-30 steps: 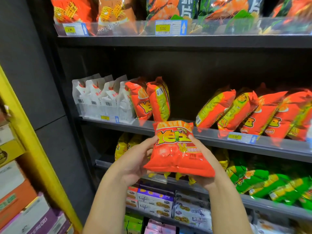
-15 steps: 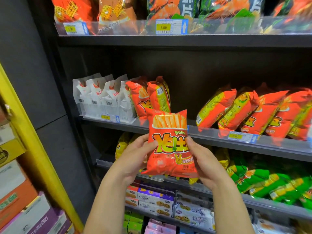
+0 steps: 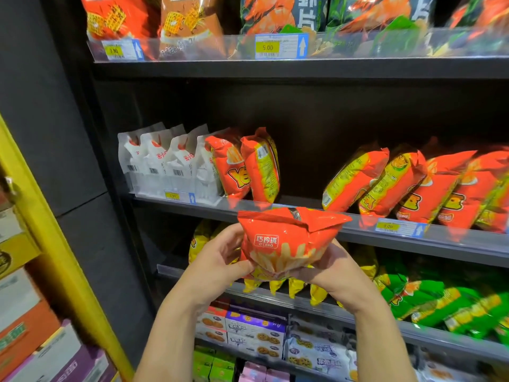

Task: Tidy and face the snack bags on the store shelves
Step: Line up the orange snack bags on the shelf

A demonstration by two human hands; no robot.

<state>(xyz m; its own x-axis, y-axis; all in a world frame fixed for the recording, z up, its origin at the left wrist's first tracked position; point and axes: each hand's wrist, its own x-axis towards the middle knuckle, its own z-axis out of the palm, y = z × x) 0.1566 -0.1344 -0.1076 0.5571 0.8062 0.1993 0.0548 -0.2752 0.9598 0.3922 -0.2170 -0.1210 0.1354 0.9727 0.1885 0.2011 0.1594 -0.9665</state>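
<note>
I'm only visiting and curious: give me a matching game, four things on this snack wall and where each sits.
Things: 1 red fries bag; 2 white bags; 3 green bags; 4 5.00 price tag.
Places: A top shelf edge; B between left hand and right hand; C lower shelf, right; D middle shelf, left end.
Pairs: 1-B, 2-D, 3-C, 4-A.

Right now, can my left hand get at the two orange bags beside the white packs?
Probably not yet: the left hand grips the held bag. The orange bags stand unobstructed above it.
</note>
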